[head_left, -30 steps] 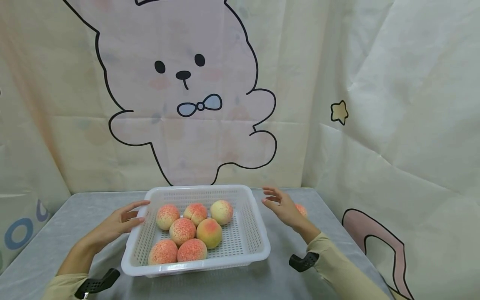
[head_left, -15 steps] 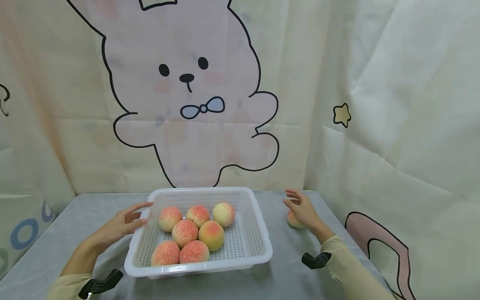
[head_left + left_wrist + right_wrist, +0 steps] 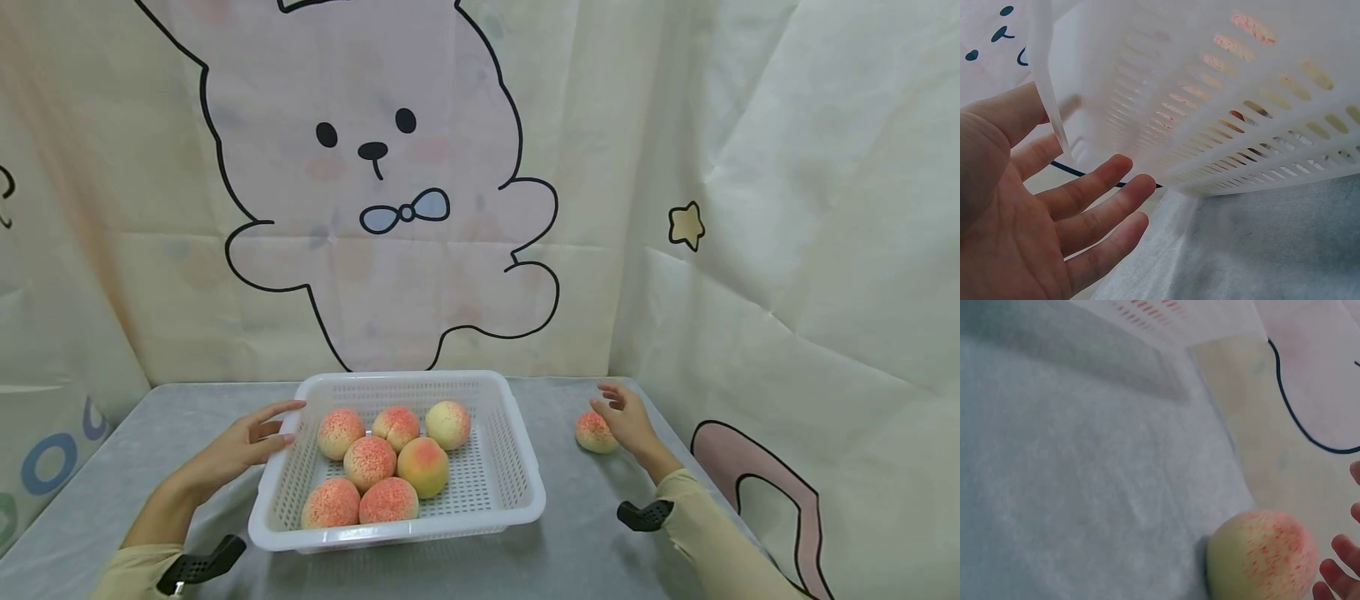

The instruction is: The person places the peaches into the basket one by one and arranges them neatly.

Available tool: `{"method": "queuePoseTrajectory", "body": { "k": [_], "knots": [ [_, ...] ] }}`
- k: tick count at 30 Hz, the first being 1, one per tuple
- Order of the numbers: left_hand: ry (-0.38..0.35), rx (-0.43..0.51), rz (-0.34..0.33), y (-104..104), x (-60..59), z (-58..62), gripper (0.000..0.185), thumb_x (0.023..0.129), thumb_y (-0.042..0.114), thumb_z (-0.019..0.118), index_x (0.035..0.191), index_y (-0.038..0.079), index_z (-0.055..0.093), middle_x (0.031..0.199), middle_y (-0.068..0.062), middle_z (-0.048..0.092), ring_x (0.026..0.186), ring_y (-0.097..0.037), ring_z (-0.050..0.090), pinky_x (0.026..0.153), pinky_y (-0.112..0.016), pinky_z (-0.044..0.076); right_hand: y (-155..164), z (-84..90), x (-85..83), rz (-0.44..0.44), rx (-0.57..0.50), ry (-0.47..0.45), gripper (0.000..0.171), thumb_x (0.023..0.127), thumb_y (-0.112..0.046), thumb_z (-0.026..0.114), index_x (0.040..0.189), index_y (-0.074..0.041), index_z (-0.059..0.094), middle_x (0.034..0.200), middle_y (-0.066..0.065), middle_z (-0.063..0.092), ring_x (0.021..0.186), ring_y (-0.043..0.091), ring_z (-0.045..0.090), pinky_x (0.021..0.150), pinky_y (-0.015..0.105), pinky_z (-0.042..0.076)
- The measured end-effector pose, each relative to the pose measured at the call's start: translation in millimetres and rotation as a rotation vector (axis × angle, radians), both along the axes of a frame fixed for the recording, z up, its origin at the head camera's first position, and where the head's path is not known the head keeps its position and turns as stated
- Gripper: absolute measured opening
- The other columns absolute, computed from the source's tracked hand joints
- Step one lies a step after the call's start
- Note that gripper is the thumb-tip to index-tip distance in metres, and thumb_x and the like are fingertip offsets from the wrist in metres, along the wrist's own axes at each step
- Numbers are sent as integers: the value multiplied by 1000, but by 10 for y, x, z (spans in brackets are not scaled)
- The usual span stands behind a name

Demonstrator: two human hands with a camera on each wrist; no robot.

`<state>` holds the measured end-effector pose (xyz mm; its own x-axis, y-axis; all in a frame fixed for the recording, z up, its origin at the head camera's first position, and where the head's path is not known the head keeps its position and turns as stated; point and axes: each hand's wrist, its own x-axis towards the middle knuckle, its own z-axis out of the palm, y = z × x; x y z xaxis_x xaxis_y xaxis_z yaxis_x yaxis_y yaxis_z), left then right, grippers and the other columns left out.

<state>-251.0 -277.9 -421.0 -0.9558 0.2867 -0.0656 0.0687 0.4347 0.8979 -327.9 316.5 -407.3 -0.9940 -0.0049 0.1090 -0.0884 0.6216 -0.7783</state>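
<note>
Here a loose peach (image 3: pixel 596 432) lies on the grey table (image 3: pixel 570 533), at three o'clock from the white basket (image 3: pixel 517 492). The right hand (image 3: pixel 628 419) reaches beside it, fingers relaxed, holding nothing. At nine o'clock, the left hand (image 3: pixel 238 446) rests open-fingered against the basket's rim.

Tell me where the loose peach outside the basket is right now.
In the head view the loose peach lies on the grey table, right of the white basket, beside the right hand.
</note>
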Motion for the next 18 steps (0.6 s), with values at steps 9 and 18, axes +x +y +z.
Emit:
{"method": "queuePoseTrajectory", "body": {
  "k": [9, 18],
  "knots": [
    [-4, -10, 14, -1, 0, -5, 71, 102, 33, 57, 161, 13, 23, 154, -35, 37, 124, -36, 60, 93, -55, 56, 120, -223, -53, -12, 113, 1, 53, 101, -20, 59, 143, 9, 45, 148, 39, 42, 138, 55, 38, 114, 65, 33],
    [-9, -10, 19, 5, -1, -13, 72, 102, 34, 58, 161, 13, 24, 156, -35, 35, 127, -38, 59, 93, -55, 56, 182, -320, -23, 13, 72, -83, 59, 102, -26, 58, 145, 10, 42, 149, 38, 42, 139, 52, 40, 112, 63, 37]
  ]
}}
